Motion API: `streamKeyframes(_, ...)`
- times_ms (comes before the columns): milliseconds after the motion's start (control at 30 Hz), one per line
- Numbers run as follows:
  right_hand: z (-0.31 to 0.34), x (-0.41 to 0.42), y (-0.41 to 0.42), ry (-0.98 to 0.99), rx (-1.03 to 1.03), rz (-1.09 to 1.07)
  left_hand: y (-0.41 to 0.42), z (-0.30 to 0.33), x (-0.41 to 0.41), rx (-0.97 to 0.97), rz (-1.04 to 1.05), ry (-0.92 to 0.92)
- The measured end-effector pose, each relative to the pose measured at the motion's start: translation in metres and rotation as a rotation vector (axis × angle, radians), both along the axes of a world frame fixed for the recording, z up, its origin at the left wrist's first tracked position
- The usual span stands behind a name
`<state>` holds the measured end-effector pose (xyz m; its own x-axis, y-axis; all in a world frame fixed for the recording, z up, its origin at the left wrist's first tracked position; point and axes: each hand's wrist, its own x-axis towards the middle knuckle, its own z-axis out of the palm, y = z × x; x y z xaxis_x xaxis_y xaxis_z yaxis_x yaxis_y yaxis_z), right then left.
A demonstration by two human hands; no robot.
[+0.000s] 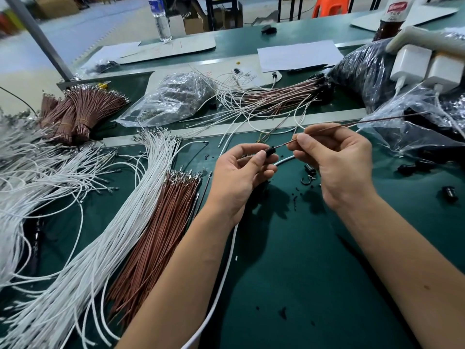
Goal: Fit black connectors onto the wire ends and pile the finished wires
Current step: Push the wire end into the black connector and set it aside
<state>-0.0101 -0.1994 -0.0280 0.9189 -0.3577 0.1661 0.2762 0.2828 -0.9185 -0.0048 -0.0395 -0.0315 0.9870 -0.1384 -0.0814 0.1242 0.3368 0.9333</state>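
My left hand pinches a small black connector above the green mat. A thin brown wire runs from the connector up to the right, and my right hand pinches it just beside the connector. A white wire passes under my hands and trails toward me. Loose brown wires and white wires lie in bundles at the left. A pile of wires with black connectors fitted lies further back. Loose black connectors sit at the right.
Clear plastic bags lie at the centre back and at the right. Tied brown wire bundles sit far left. White chargers on a power strip stand at the right. A water bottle and paper sheets are behind.
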Motion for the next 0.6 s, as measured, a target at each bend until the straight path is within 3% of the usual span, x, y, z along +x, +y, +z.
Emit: streamKeyframes(600, -0.0052, -0.0022, 0.0089, -0.078, -0.134, -0.053, 0.0021, 0.0012, -0.0006, 0.044, 0.018, -0.022)
